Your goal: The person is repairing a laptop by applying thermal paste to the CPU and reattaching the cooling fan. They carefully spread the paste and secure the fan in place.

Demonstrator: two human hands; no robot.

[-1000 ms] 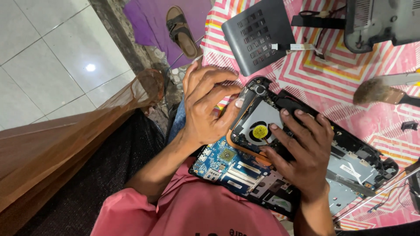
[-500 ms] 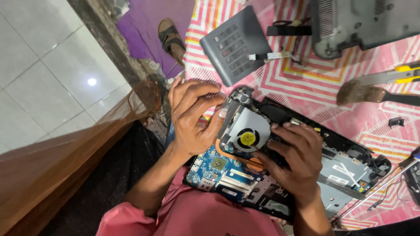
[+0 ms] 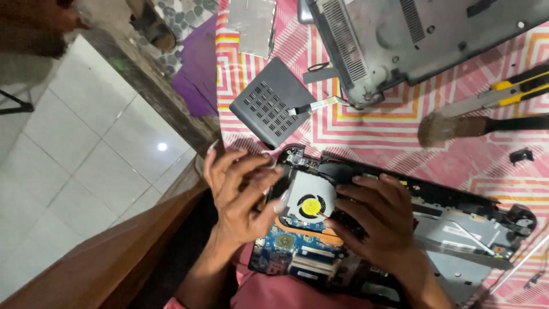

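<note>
Item 1. Left hand (image 3: 240, 191): at the near-left part of the pink patterned cloth (image 3: 366, 134). Fingers curled inward, thumb tip against the left edge of the cooling fan (image 3: 310, 200); whether something small is pinched between the fingertips cannot be told.

Item 2. Opened laptop base (image 3: 452, 229): dark chassis, long axis running from the near-left of the cloth out toward the right edge, its left end partly over the person's lap. Blue circuit board (image 3: 286, 249) exposed at the near-left end; copper heat pipe (image 3: 309, 232) just below the fan.

Item 3. Cooling fan: silver housing, yellow hub label, seated at the far-left corner of the chassis, face up.

Item 4. Right hand (image 3: 380, 223): palm down on the chassis just right of the fan, fingers spread and pressing, clasping nothing; fingertips touch the fan's right edge.

Item 5. Vented dark panel (image 3: 271, 109): flat, far-left of the cloth, turned diagonally.

Item 6. Grey laptop cover (image 3: 423, 40): far edge.

Item 7. Brush (image 3: 452, 127): right of centre, bristles pointing left.

Item 8. Yellow-handled knife (image 3: 503, 88): just beyond the brush, long axis roughly parallel with it.
</note>
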